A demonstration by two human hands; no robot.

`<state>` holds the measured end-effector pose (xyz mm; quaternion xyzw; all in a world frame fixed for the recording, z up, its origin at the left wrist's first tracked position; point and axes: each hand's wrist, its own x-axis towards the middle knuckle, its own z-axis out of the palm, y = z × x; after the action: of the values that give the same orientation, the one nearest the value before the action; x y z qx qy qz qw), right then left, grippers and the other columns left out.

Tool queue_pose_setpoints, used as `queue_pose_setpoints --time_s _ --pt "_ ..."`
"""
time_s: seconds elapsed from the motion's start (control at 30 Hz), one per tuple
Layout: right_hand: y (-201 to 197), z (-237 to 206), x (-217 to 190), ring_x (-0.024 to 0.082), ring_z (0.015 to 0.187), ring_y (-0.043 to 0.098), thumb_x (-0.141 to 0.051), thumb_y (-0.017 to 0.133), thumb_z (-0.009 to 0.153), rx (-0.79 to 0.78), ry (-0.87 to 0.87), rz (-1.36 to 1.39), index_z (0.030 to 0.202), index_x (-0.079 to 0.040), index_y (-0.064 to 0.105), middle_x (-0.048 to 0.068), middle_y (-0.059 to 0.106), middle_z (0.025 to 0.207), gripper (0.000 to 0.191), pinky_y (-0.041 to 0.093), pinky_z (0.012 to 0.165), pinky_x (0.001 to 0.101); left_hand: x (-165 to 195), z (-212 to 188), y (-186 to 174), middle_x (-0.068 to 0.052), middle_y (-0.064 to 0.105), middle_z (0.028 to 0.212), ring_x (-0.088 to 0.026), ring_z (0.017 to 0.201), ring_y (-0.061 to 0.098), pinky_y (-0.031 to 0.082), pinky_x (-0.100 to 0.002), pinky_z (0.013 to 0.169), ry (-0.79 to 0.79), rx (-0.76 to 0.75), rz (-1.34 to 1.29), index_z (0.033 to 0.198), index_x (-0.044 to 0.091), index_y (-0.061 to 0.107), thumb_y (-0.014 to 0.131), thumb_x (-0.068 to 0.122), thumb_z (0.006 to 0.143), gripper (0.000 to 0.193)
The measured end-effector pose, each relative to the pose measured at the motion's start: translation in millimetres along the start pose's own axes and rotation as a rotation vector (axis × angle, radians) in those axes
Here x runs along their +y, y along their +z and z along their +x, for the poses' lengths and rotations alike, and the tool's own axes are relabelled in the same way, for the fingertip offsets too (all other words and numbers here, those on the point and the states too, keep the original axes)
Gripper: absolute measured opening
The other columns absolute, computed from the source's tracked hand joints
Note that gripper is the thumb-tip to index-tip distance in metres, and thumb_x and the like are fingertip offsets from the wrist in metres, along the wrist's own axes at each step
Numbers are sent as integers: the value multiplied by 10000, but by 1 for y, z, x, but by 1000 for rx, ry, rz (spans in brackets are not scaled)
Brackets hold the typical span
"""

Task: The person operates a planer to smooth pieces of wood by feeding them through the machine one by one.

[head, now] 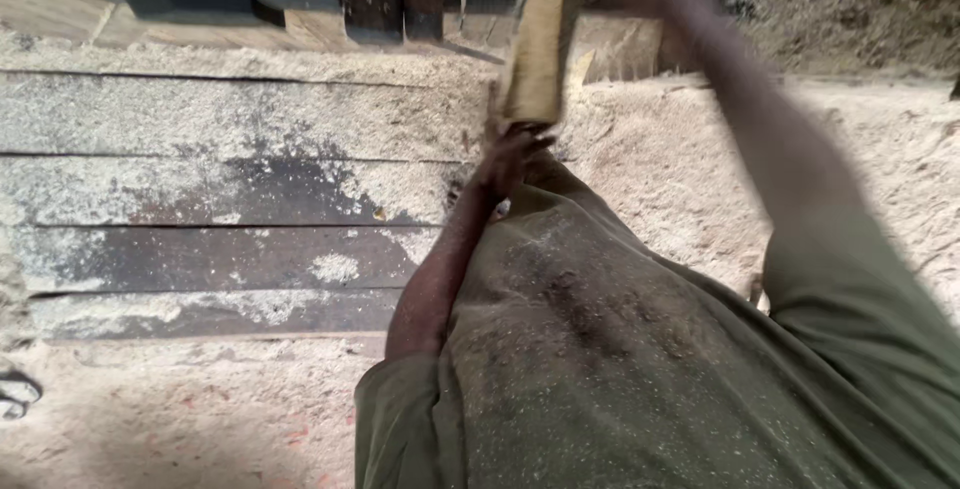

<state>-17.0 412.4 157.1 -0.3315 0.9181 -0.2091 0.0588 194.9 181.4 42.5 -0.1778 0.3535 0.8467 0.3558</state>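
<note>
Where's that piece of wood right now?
In the head view the piece of wood is at top centre, held upright by the left hand at its lower end, above the sawdust-covered planks; the right hand is out of view.

Two hands are at work — the left hand [515,154] grips the lower end of one pale wooden board [540,39], and the right arm reaches up past its top, that hand out of view. One board only is held. On the ground lie four dark planks [200,259] side by side — all dusted with one spread of sawdust [680,169].
</note>
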Motion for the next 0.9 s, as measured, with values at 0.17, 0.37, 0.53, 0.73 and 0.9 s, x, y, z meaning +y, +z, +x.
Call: queue_pose_setpoints --time_s 0.17,0.37,0.53,0.73,0.9 --pt "67 -41 7 340 1673 229 -370 767 1082 189 222 253 1749 -132 120 152 173 1767 959 325 1368 592 30 47 -7 -222 458 1501 -426 1320 579 502 -592 1094 89 287 412 1526 27 362 741 388 836 866" --pt "44 -8 12 375 1649 261 -449 831 1035 244 360 300 1718 -113 105 172 203 1783 1052 327 1351 587 83 80 17 -250 512 1489 -434 1333 517 436 -566 1082 -2 234 268 1561 75 325 491 712 943 903" --pt "54 50 -14 355 1595 216 -523 933 842 354 451 327 1667 -93 -77 184 114 1723 1373 311 1337 569 84 100 51 -272 658 1268 -384 1075 711 641 -489 883 98 121 179 1442 -20 423 545 701 921 898" --pt "102 6 -79 443 1681 54 -370 902 885 332 410 188 1672 -59 -182 241 -27 1788 1375 154 1386 612 27 52 22 -346 662 1240 -429 935 688 592 -466 654 47 306 366 1488 -64 364 500 637 996 867" --pt "148 -42 -160 499 1557 53 -552 906 765 200 506 243 1563 6 -191 311 -41 1661 1467 147 1266 634 -25 -46 -19 -360 278 1606 -498 1374 495 555 -562 1033 211 152 419 1637 63 45 457 660 1011 959"
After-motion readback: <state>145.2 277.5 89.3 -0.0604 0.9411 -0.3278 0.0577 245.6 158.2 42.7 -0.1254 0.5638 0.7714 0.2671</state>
